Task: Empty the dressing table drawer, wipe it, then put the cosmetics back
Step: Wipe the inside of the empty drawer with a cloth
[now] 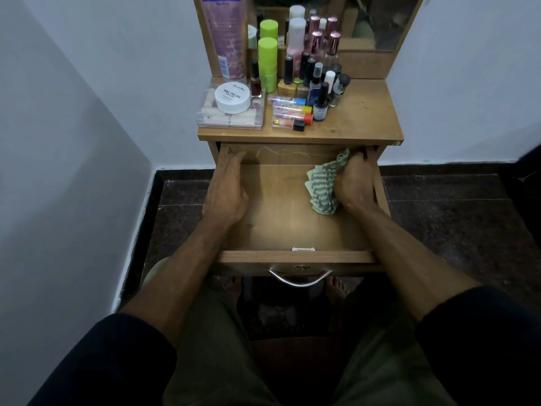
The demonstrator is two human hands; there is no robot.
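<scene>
The drawer point(292, 218) is pulled out, its floor bare. The right hand point(355, 183) grips a striped green cloth point(323, 187) against the right wall. The left hand point(227, 191) lies open along the left wall, fingers reaching the back corner, holding nothing. The cosmetics point(310, 83) crowd the tabletop point(360, 112). A white jar point(232, 97) reads "NAIL POLISH". A mirror point(366, 19) stands behind.

Drawer point(281, 218) middle bare, cosmetics point(295, 92) crowd tabletop's left, right half point(366, 112) free
</scene>
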